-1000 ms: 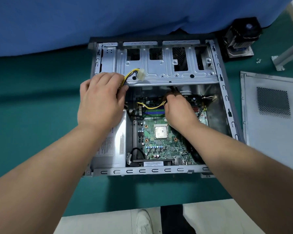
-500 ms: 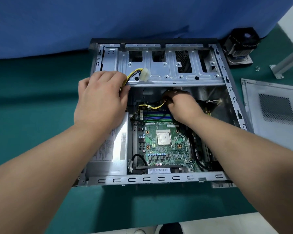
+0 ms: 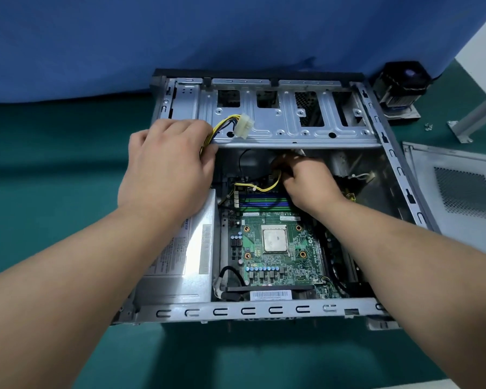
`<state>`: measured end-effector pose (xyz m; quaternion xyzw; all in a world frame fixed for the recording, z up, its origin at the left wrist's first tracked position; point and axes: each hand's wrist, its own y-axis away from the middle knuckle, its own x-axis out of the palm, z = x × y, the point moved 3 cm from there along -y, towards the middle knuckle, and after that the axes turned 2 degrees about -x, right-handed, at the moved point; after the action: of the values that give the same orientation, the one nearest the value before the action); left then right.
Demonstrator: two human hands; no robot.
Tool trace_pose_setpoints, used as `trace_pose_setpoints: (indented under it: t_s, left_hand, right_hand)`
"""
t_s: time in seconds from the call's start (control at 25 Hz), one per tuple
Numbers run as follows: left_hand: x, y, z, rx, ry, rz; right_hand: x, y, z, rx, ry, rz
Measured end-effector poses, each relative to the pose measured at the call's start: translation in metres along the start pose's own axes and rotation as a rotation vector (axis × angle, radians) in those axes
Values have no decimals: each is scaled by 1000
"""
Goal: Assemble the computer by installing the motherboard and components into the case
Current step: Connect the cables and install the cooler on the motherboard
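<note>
Left hand [image 3: 166, 169] grips the yellow-black power cables [image 3: 222, 125] aside while the right hand [image 3: 306, 178] pinches a cable [image 3: 267, 188] toward the motherboard [image 3: 278, 248].

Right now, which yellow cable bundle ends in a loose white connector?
The bundle held by the left hand: its white connector rests unplugged on the drive cage. The other runs under the right hand.

One case [image 3: 264, 310], one motherboard [image 3: 278, 256], two hands [image 3: 166, 169], one side panel [image 3: 460, 192].
</note>
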<state>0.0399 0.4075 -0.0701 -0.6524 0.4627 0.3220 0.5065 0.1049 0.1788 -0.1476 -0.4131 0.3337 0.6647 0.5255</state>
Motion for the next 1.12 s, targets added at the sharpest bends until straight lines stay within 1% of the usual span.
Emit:
trace_pose_setpoints:
  t_s: [0.28,0.6,0.8,1.12]
  left_hand:
    - [0,0,-1,-1,-1,-1]
    - [-1,0,-2,8,11,-17]
    - [-2,0,-2,4,11,-18]
    - [-4,0,-2,-2,10,-23]
  right_hand:
    - [1,0,2,-32,2,-16]
    - [8,-2,0,-17,45,4]
    - [7,-1,0,-31,10,0]
    - [2,-2,0,-32,70,17]
